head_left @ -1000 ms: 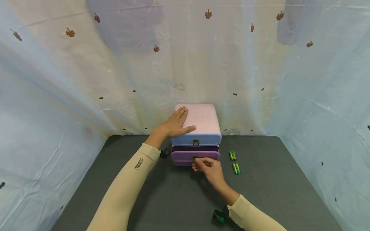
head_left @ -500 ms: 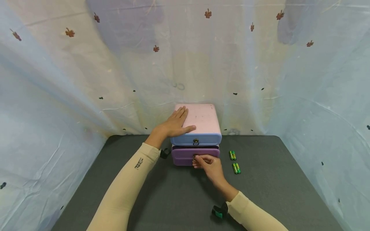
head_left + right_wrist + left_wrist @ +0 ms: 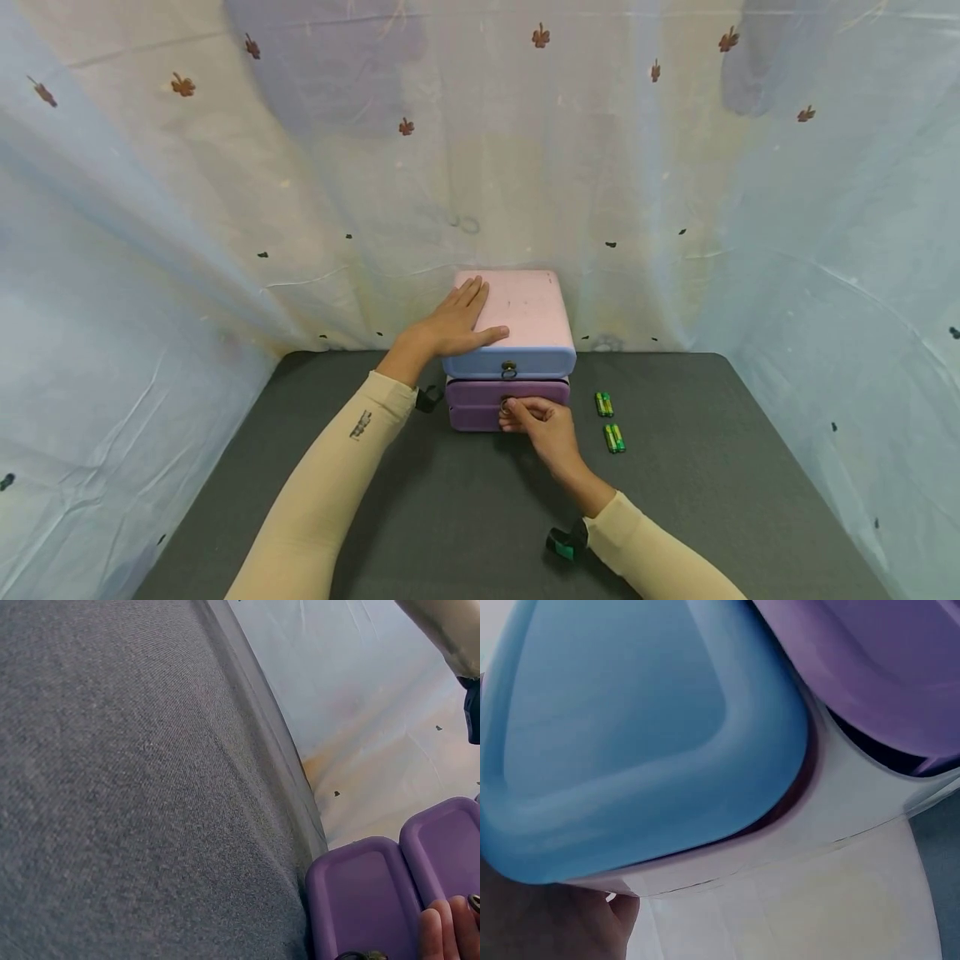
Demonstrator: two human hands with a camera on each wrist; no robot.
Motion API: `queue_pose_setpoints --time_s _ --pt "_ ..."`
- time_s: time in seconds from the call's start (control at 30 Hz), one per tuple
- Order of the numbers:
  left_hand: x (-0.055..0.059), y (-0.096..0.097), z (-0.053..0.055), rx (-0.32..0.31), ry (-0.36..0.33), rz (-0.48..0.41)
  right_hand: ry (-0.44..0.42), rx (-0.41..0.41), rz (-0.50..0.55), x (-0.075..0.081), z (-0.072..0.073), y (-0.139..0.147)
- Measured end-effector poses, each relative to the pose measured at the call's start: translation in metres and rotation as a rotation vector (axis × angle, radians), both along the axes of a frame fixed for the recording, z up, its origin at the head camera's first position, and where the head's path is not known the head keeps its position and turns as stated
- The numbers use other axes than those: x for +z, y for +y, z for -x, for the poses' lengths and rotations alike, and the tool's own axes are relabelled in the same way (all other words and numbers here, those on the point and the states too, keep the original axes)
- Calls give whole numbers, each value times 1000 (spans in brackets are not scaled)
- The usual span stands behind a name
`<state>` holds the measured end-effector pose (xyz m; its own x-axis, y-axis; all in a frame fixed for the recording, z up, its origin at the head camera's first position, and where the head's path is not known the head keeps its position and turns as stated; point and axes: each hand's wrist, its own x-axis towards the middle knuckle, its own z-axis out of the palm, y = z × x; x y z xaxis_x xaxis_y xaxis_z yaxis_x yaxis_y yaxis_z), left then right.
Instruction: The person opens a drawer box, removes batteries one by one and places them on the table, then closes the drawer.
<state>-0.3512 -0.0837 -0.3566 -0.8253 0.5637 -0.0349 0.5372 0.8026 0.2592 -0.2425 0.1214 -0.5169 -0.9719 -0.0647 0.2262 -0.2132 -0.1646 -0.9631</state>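
A small drawer cabinet with a pink top (image 3: 528,304) stands at the table's back edge. My left hand (image 3: 450,327) lies flat on that top with straight fingers. Under it is a blue drawer (image 3: 472,364) with a ring pull (image 3: 509,372). Below that, my right hand (image 3: 551,433) pinches the ring pull of a purple drawer (image 3: 472,392) between thumb and fingers. A thin dark gap still shows round this drawer in the left wrist view. Another purple drawer front (image 3: 364,896) lies beneath it, clearer in the right wrist view.
Green and yellow batteries lie to the cabinet's right in two pairs, a back pair (image 3: 604,404) and a front pair (image 3: 614,438). The dark grey table (image 3: 465,533) backs onto a patterned curtain (image 3: 480,167).
The purple drawer has slid back into the cabinet, pushed by my right hand, and its dark opening has narrowed to a thin line. My left hand has stayed on the pink top.
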Motion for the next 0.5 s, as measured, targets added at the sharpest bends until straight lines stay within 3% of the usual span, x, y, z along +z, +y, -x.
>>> queue_pose_setpoints --time_s 0.3,0.5 --pt "4 0 -5 -9 0 -22 -14 -16 8 -1 2 -2" --pt "0 -1 -1 -9 -7 -23 -18 -22 15 -1 3 -3"
